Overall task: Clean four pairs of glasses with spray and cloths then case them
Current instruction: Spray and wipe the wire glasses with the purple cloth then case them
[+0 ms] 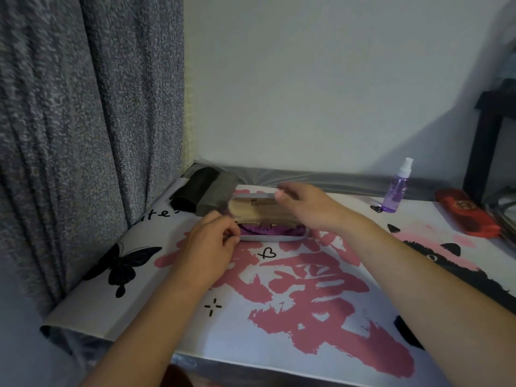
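Left hand (212, 241): I saw it pinching something dark at the open case (272, 219)
Right hand (304, 205): held the lid
Risk: I feared the lid shutting on purple cloth (262, 229)

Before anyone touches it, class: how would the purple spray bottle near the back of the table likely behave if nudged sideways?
The spray bottle stands upright, tall and narrow, so a nudge near its white top would probably tip it. Its round body suggests it could then roll on the table. It looks like clear plastic, so probably light and unlikely to break.
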Available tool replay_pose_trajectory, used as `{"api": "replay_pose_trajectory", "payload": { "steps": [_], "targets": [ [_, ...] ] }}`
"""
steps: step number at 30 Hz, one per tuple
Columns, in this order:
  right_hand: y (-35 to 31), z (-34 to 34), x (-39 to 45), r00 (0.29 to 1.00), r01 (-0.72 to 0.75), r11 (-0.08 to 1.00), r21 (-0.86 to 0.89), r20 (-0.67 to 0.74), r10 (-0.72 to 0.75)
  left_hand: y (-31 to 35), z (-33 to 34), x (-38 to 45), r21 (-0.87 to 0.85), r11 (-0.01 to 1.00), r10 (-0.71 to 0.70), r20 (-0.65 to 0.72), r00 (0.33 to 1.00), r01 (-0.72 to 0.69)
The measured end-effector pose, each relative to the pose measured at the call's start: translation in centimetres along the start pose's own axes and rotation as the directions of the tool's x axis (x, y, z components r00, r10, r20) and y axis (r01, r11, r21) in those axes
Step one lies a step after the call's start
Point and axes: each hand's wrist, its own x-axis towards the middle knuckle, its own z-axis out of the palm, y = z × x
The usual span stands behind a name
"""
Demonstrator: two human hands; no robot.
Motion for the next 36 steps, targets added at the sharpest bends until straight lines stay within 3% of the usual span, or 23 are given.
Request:
{"api": "replay_pose_trajectory", "payload": {
  "steps": [3,6,13,21,26,31,36],
  "targets": [
    [0.7,1.1,-0.9,0.996,0.036,0.998,0.060,-0.085,-0.030,-0.2,0.0,0.2,-0.052,0.996,-0.079,-0.018,0.997,0.078],
    [1.7,1.5,-2.0,0.994,0.067,0.986,0.151,-0.101,-0.052,-0.1,0.0,0.2,-0.214,0.959,-0.194,-0.030,0.981,0.184],
    [2.0,2.5,-3.5,0.979,0.170,0.976,0.132,-0.137,-0.152,-0.2,-0.4,0.6,-0.475,0.852,-0.279,-0.057,0.959,0.220],
    [2.2,3.0,-3.6,0.972,0.192,0.975,0.108,-0.157,-0.174,-0.5,-0.4,0.9,-0.509,0.819,-0.325,-0.030,0.945,0.265],
    [3.0,4.3,-4.1,0.966,0.254,0.957,-0.138,-0.016,-0.258,-0.7,-0.5,1.1,-0.523,0.808,-0.338,-0.034,0.940,0.272],
    [3.6,3.4,-4.6,0.973,0.218,0.964,-0.151,-0.039,-0.226,0.6,-0.4,1.5,-0.495,0.825,-0.308,0.012,0.951,0.273],
    [1.7,3.5,-5.9,0.982,0.158,0.973,-0.168,-0.076,-0.173,0.3,-1.0,0.0,-0.244,0.935,-0.257,0.031,0.966,0.257]
  ]
}}
